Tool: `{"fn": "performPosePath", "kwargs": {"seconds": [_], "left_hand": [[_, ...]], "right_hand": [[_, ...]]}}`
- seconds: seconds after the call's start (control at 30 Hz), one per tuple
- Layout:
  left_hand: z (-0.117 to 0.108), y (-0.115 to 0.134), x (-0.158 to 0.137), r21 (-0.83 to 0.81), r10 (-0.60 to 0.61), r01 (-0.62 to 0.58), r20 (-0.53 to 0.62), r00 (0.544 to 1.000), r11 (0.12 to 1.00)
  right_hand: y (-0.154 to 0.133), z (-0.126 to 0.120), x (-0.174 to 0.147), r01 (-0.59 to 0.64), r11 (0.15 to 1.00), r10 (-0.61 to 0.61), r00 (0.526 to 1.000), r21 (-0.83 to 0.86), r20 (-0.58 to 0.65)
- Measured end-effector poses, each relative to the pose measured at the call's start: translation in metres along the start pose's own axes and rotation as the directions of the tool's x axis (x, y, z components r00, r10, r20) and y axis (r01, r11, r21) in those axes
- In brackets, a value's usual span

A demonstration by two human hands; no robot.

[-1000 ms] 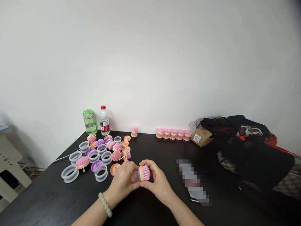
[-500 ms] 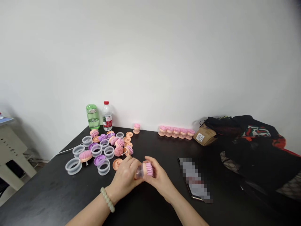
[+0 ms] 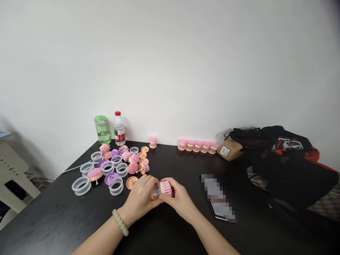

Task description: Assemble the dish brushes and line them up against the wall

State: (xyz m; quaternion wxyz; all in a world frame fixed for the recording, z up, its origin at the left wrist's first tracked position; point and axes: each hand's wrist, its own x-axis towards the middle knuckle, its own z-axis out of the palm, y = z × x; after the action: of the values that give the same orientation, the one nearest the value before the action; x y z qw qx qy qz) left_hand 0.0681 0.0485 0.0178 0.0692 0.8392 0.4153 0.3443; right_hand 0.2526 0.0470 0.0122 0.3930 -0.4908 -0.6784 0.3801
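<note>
Between my hands, low over the black table (image 3: 170,233), lies a small scrub brush (image 3: 166,188) on its side, with pink bristles, a peach rim and a clear ring section. My left hand (image 3: 142,193), with a bead bracelet at the wrist, is closed round its base end. The fingers of my right hand (image 3: 178,198) wrap the bristle end. Just left of my hands are a peach disc (image 3: 131,182), a clear ring (image 3: 115,186) and a peach-and-purple bristle head (image 3: 144,168). My left palm hides the far end of the brush.
Loose clear rings (image 3: 81,186), purple discs (image 3: 111,178) and bristle heads (image 3: 95,174) spread on the left. Behind them stand a green bottle (image 3: 102,131) and a water bottle (image 3: 119,131). Several brushes (image 3: 197,146) line the wall. A phone (image 3: 218,198), paper bag (image 3: 230,148) and dark cloth (image 3: 287,170) lie right.
My hands keep hold of the brush, which has tilted slightly and shows more of its clear section. The whole view has shifted a little.
</note>
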Motion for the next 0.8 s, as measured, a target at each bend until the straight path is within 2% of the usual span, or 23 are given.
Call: {"fn": "performPosePath", "kwargs": {"seconds": [0.07,0.17,0.23,0.3,0.37,0.43,0.5,0.57,0.6,0.67,0.73,0.8], "left_hand": [[0.000,0.000,0.000,-0.106,-0.076,0.080,0.035,0.996,0.991],[-0.007,0.002,0.003,-0.309,-0.197,0.244,0.175,0.965,0.919],[-0.013,0.003,0.006,-0.446,-0.238,0.348,0.285,0.929,0.825],[-0.020,0.003,0.007,-0.582,-0.236,0.465,0.427,0.873,0.667],[-0.024,-0.001,0.007,-0.666,-0.195,0.587,0.569,0.799,0.460],[-0.026,-0.007,0.005,-0.689,-0.121,0.671,0.667,0.735,0.273],[-0.029,-0.014,0.002,-0.675,-0.001,0.724,0.731,0.682,0.143],[-0.033,-0.019,0.001,-0.661,0.128,0.749,0.748,0.652,0.049],[-0.036,-0.020,0.001,-0.679,0.161,0.734,0.726,0.668,0.016],[-0.043,-0.019,0.002,-0.765,0.139,0.644,0.636,0.759,-0.019],[-0.048,-0.016,0.004,-0.852,0.063,0.524,0.523,0.850,-0.005],[-0.050,-0.014,0.006,-0.899,-0.024,0.435,0.435,0.900,0.046]], "right_hand": [[0.000,-0.002,0.000,0.033,0.999,-0.033,0.999,0.005,0.001],[-0.001,-0.007,-0.001,0.087,0.996,-0.088,0.996,0.029,0.031],[-0.003,-0.010,-0.003,0.112,0.992,-0.115,0.991,0.055,0.063],[-0.006,-0.011,-0.005,0.148,0.984,-0.158,0.981,0.100,0.108],[-0.009,-0.013,-0.007,0.220,0.962,-0.245,0.957,0.159,0.155],[-0.012,-0.016,-0.009,0.323,0.921,-0.364,0.913,0.220,0.184],[-0.012,-0.022,-0.010,0.403,0.873,-0.455,0.876,0.273,0.159],[-0.009,-0.029,-0.007,0.434,0.849,-0.475,0.877,0.301,0.076],[-0.006,-0.033,-0.005,0.428,0.855,-0.454,0.891,0.293,0.022],[0.003,-0.036,0.001,0.349,0.910,-0.342,0.937,0.221,-0.072],[0.014,-0.032,0.008,0.193,0.976,-0.178,0.974,0.099,-0.140],[0.026,-0.022,0.015,0.058,0.998,-0.056,0.981,0.004,-0.188]]}}
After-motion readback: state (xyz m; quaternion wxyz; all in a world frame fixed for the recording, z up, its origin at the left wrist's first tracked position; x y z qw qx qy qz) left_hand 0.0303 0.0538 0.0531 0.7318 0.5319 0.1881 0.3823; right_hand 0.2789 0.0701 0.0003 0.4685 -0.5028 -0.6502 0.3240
